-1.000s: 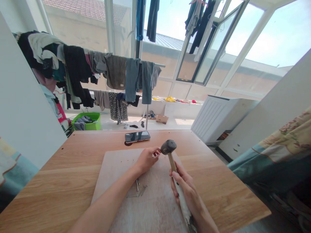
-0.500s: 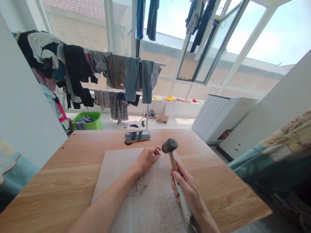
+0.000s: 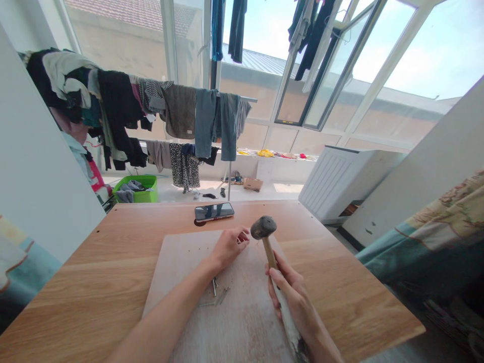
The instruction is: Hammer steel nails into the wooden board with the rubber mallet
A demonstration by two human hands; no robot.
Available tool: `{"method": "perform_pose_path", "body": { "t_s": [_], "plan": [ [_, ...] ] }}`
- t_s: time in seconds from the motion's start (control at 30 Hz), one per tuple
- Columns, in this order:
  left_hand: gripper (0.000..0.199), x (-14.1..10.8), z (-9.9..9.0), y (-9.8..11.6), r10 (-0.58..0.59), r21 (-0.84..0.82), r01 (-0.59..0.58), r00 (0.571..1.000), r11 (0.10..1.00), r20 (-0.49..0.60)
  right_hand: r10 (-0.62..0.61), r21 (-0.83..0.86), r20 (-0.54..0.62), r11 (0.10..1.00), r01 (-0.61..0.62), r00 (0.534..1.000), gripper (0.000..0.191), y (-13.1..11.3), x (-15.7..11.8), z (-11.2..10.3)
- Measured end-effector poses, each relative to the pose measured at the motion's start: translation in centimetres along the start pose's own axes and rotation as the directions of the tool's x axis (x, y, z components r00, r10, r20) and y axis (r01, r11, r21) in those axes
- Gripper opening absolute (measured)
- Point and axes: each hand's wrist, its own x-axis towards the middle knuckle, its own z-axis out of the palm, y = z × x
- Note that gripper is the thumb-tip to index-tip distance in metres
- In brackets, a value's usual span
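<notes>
My right hand (image 3: 289,285) is wrapped round the wooden handle of a hammer (image 3: 270,252). Its dark, blunt head is raised over the far right part of a pale wooden board (image 3: 177,262). My left hand (image 3: 229,246) is at the far side of that board, just left of the hammer head, with fingers curled together. Whatever lies between those fingertips is too small to make out. Several loose nails (image 3: 222,296) lie on the board beside my left forearm. Small dark dots show in the board's surface near its far left part.
The board rests on a wood-grain table (image 3: 94,272). Beyond it, near the table's far edge, lies a phone (image 3: 214,212). A drying rack with clothes (image 3: 181,111), a green basket (image 3: 153,189) and a white ribbed cabinet (image 3: 333,176) stand behind. A curtain (image 3: 427,242) hangs at the right.
Almost nothing differs. Both hands and the hammer hold nearly the same place, with only a very slight shift of the view.
</notes>
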Motion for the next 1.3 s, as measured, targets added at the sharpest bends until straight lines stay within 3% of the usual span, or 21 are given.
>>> {"method": "perform_pose_path", "body": {
  "t_s": [0.23,0.4,0.63,0.73,0.8,0.87,0.93,1.03,1.13,1.3],
  "plan": [
    [0.019,0.1,0.0,-0.1,-0.01,0.013,0.01,1.0,1.0,-0.006,-0.081,-0.028,-0.029,0.996,0.08,0.996,0.066,0.9,0.1,-0.2],
    [0.025,0.1,-0.2,0.2,0.007,0.006,-0.007,1.0,1.0,0.017,-0.036,-0.107,-0.034,0.994,0.033,0.999,0.07,0.8,0.2,0.0],
    [0.029,0.2,0.1,-0.2,0.001,-0.007,0.0,0.999,1.0,0.032,-0.03,-0.091,-0.061,0.996,0.025,0.998,0.066,1.1,0.2,0.0],
    [0.035,0.2,-0.7,0.0,-0.016,-0.008,0.017,0.997,1.0,0.08,-0.003,-0.024,-0.133,1.0,0.0,0.991,0.073,1.5,0.4,-0.3],
    [0.032,-0.2,-2.2,0.9,0.002,0.053,-0.009,0.991,0.999,0.134,0.019,0.024,-0.221,1.0,-0.014,0.975,0.075,1.7,0.5,-0.7],
    [0.02,-1.1,-4.5,2.3,0.039,0.197,-0.092,0.965,0.976,0.259,0.041,0.028,-0.293,0.999,-0.035,0.955,0.076,1.7,0.8,-1.1],
    [0.017,-2.6,-6.8,4.0,0.026,0.367,-0.22,0.884,0.904,0.467,0.07,0.007,-0.332,0.997,-0.071,0.941,0.076,1.5,1.0,-1.4],
    [0.019,-4.9,-8.9,6.1,-0.083,0.556,-0.305,0.821,0.773,0.565,0.102,-0.019,-0.348,0.993,-0.115,0.932,0.078,0.9,1.3,-1.5],
    [0.014,-6.5,-8.7,7.2,-0.076,0.576,-0.334,0.817,0.746,0.572,0.108,-0.028,-0.363,0.992,-0.126,0.926,0.079,0.5,1.4,-1.1],
    [0.008,-7.2,-5.8,7.4,-0.02,0.56,-0.369,0.823,0.742,0.568,0.123,-0.026,-0.374,0.989,-0.143,0.919,0.076,0.5,1.3,-1.0]
  ]
}}
